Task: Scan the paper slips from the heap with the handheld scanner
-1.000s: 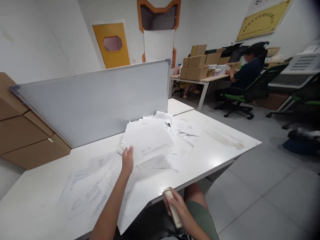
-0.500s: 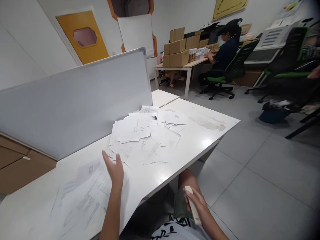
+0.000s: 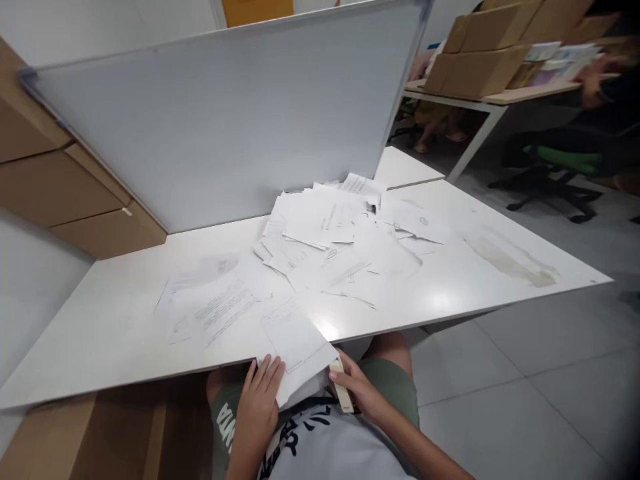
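Note:
My left hand (image 3: pixel 260 393) lies at the near edge of the white table (image 3: pixel 500 293), its fingers flat on the lower edge of a sheet of paper (image 3: pixel 295 343) that overhangs the edge. My right hand (image 3: pixel 357 387) is closed around a small cream-coloured stapler-like tool (image 3: pixel 341 387), right beside the sheet's lower right corner. Farther back on the table a loose heap of white papers (image 3: pixel 340 240) spreads out, and other printed sheets (image 3: pixel 210 307) lie to the left.
A white partition board (image 3: pixel 225 113) stands along the far side of the table. Brown cardboard boxes (image 3: pixel 60 180) sit at the left. At the back right, another table (image 3: pixel 500 97) bears boxes, with a green chair (image 3: pixel 565 163) beside it.
My left hand has drawn back from the paper heap to the near table edge and now rests on a sheet there. My right hand has risen to that sheet's corner. The view tilted down.

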Demonstrator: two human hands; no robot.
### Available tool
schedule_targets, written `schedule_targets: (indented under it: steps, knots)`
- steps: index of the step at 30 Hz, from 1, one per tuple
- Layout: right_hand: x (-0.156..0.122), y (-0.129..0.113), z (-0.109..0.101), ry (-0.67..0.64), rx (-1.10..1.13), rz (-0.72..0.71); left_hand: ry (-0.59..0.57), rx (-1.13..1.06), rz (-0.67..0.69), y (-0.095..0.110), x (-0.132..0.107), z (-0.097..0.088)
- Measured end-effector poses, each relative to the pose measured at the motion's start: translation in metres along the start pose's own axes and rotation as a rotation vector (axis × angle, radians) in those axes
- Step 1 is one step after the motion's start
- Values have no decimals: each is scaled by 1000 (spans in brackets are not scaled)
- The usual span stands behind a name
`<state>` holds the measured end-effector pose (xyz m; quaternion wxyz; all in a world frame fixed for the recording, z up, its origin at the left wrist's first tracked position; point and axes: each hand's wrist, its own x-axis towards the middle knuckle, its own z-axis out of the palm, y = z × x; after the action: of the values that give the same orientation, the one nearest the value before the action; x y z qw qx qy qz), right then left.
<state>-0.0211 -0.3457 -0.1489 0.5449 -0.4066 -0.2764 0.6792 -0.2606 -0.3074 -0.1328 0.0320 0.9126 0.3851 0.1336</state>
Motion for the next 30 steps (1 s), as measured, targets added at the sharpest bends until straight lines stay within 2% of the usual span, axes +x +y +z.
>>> schedule_targets:
  steps: [4,7,10,12,14,17,24,30]
  knots:
    - [-8,23,1,166,104,79,-1,-43,-34,6,0,8]
    - [-5,25,-4,248,-113,-45,-28,-105,-81,8,9,8]
    - [0,18,-13,221,-411,-170,-51,-205,-136,10,22,2]
    - [2,13,-15,161,-460,-157,-55,-300,-153,10,29,-3]
    - [2,8,-12,68,-402,-106,-39,-395,-159,8,33,-7]
    - [-1,3,-2,-36,-264,-8,47,-485,-183,1,32,-14]
    - [-4,-4,10,13,44,91,194,-705,-242,-13,8,-29]
    - [-2,-1,7,-24,107,110,147,-744,-372,-13,-5,-21]
